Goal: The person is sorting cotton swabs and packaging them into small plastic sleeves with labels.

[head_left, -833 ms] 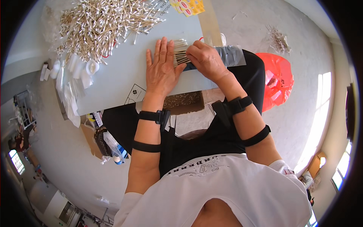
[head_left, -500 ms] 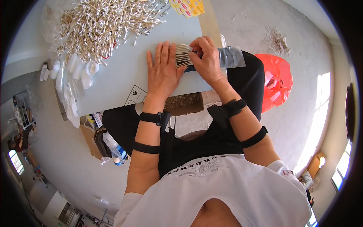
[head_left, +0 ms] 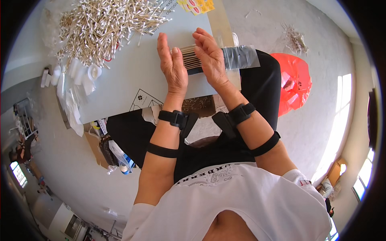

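A row of cotton swabs lies side by side on a dark strip at the table's front right. My left hand stands on edge at the row's left end, fingers stretched and thumb up. At the right end, my right hand is tilted inward with its fingers extended, covering that end of the swabs. Both palms face each other, and neither hand is closed around anything. From under my right hand, a piece of silvery grey tape reaches past the table edge toward my right thigh.
A big heap of loose cotton swabs covers the far left of the table. Clear plastic bags and white rolls sit at the left edge. Yellow labels lie at the back. A red plastic bag is on the floor at right.
My left hand has turned from flat on the table to on edge. My right hand has let go of its pinch at the swabs and stretched out its fingers.
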Demonstrator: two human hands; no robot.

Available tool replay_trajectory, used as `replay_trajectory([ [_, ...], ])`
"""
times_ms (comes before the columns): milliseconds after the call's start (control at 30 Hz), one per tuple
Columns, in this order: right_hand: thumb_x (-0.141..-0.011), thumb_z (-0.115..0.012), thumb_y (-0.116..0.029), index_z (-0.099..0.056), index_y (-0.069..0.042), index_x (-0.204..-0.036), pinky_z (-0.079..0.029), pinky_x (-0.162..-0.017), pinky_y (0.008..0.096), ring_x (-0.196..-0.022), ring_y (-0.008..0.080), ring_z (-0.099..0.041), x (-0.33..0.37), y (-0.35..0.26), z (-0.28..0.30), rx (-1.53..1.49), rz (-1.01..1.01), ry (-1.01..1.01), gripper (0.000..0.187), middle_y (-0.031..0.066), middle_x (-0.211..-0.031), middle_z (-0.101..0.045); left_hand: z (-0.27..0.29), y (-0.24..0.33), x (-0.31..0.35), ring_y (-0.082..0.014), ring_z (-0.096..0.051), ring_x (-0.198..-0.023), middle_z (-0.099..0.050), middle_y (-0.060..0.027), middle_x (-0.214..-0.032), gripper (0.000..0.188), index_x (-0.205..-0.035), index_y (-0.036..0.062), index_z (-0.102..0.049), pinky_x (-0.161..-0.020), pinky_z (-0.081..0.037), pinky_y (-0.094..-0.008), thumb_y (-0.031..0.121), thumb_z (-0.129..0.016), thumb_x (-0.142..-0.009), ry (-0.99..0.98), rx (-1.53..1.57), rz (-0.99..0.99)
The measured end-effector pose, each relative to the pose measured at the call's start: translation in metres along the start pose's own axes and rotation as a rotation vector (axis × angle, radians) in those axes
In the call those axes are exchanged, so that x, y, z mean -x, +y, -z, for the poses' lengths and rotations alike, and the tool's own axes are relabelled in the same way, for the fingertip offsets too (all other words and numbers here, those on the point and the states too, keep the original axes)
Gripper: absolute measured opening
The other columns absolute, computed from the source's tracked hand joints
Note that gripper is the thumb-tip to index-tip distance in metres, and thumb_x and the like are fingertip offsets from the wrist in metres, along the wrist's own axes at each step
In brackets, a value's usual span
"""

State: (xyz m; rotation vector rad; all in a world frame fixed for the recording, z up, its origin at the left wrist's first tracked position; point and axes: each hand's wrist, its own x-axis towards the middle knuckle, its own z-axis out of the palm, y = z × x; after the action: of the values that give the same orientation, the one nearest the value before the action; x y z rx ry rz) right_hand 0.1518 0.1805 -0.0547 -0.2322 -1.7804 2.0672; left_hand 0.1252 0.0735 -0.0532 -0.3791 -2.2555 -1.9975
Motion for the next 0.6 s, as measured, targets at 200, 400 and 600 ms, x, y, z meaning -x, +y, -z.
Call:
replay_trajectory([
  [200, -0.077, -0.065, 0.003, -0.067, -0.003, -0.093, -0.052, -0.071, 0.0327, -0.077, 0.0244, -0.065, -0.011, -0.028, 0.037, 0.489, 0.069, -0.159, 0.017, 0.0087, -0.091, -0.063, 0.012, 0.005, 0.000, -0.0325, -0.028, -0.143, -0.030, -0.0191, -0.153, 0.053, -0.146, 0.0005, -0.033, -0.115, -0.024, -0.0443, 0.026, -0.046, -0.101, -0.055, -0.141, -0.103],
  [400, -0.079, -0.066, -0.001, -0.065, -0.003, -0.092, -0.050, -0.072, 0.0339, -0.082, 0.0290, -0.062, -0.017, -0.025, 0.046, 0.807, 0.220, -0.408, 0.013, 0.0111, -0.087, -0.059, 0.014, 0.016, 0.014, -0.0323, -0.027, -0.143, -0.031, -0.0175, -0.153, 0.069, -0.147, 0.0036, -0.034, -0.116, -0.018, -0.0533, 0.034, -0.060, -0.091, -0.386, -0.978, -0.244],
  [600, -0.082, -0.061, -0.006, -0.059, -0.004, -0.077, -0.052, -0.069, 0.0417, -0.081, 0.0337, -0.063, -0.024, -0.019, 0.039, 0.995, 0.361, -0.399, 0.006, 0.0126, -0.080, -0.060, 0.015, 0.012, 0.017, -0.0298, -0.024, -0.145, -0.030, -0.0157, -0.155, 0.075, -0.147, 0.0040, -0.033, -0.117, -0.015, -0.0530, 0.042, -0.061, -0.089, -0.417, -1.019, -0.240],
])
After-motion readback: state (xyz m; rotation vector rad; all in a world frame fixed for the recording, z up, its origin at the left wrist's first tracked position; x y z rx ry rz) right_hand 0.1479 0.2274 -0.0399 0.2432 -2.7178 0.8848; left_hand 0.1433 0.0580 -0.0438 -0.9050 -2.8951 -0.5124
